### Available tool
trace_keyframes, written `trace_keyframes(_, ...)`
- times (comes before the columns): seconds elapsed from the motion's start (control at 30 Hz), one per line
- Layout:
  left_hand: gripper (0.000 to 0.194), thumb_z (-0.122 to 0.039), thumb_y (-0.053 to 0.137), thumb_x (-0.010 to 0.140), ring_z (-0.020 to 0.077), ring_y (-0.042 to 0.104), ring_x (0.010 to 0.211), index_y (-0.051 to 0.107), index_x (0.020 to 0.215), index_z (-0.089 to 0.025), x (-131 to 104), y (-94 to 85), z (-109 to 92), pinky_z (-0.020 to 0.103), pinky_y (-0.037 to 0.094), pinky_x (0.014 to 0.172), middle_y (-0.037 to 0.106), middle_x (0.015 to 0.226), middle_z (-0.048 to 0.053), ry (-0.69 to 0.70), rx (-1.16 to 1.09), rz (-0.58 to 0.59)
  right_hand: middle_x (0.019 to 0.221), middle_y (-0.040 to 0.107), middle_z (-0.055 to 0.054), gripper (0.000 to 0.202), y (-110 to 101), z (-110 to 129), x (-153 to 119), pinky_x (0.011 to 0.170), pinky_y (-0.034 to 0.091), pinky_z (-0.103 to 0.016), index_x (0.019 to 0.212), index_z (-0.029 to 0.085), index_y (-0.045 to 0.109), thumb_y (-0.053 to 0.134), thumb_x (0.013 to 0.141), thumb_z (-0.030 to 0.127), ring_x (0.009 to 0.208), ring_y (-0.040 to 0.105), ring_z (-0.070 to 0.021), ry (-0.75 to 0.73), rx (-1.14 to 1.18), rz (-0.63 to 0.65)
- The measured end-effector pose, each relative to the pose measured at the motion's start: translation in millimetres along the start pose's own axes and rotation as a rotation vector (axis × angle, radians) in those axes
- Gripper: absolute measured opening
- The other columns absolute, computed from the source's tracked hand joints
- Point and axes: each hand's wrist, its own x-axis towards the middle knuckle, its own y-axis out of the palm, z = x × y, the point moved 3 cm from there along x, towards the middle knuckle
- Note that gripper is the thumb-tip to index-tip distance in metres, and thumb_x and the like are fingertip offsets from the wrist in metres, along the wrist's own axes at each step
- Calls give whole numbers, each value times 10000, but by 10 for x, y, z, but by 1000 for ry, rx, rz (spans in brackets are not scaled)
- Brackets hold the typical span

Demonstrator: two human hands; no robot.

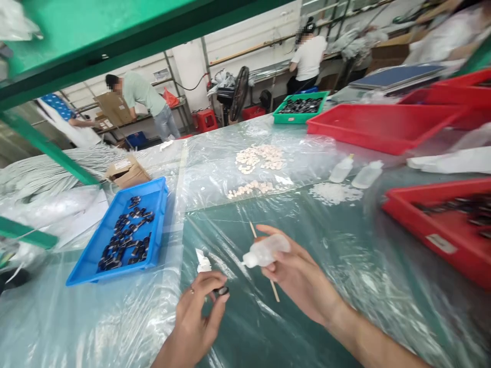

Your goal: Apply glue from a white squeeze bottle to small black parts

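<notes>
Between the thumb and fingers of my left hand (197,317) is a small round black part (221,291). My right hand (303,276) grips a translucent white squeeze bottle (266,250), tilted with its nozzle pointing left and slightly down toward the black part, a short gap apart. A thin wooden stick (274,291) runs past the right hand's fingers; whether they hold it or it lies on the table I cannot tell. A crumpled white tissue (203,261) lies just beyond my left hand on the plastic-covered green table (245,337).
A blue tray (161,225) of black parts stands left. Farther back lie many pale flat pieces (261,157), a white pile (335,193) and two more bottles (341,168). Red trays (429,225) line the right; a green tray (293,117) stands behind. People work in the background.
</notes>
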Motion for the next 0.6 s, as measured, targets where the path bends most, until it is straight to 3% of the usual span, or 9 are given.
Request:
trace_keyframes(0.17, 289, -525, 454, 914, 150, 668, 500, 573, 941, -263, 26, 3, 36, 200, 529, 443, 678, 707, -19, -47, 151, 7, 682, 555, 20, 416, -22, 28, 114, 460, 356, -202, 1040, 217, 623, 696, 630, 222, 528, 418, -83, 40, 73, 22)
trace_keyframes(0.3, 458, -653, 297, 906, 172, 636, 463, 573, 894, -287, 3, 8, 45, 237, 507, 408, 673, 683, -15, -139, 239, 48, 728, 578, 16, 381, -32, 76, 122, 478, 353, -205, 1041, 232, 617, 678, 665, 214, 533, 421, -76, 24, 77, 45)
trace_keyframes(0.5, 408, -475, 282, 984, 198, 712, 700, 651, 923, -312, -62, 20, 127, 258, 553, 618, 716, 786, -9, 3, 156, 210, 871, 638, -23, 437, 13, 62, 50, 488, 381, -223, 1099, 220, 609, 711, 676, 180, 544, 450, -76, 43, 94, 125)
trace_keyframes(0.6, 324, -382, 340, 989, 193, 671, 707, 644, 945, -280, -44, 37, 138, 263, 538, 652, 688, 806, 10, -31, 115, 298, 873, 643, -28, 455, 19, 43, 43, 486, 395, -234, 1108, 218, 610, 724, 668, 185, 542, 463, -82, 55, 79, 133)
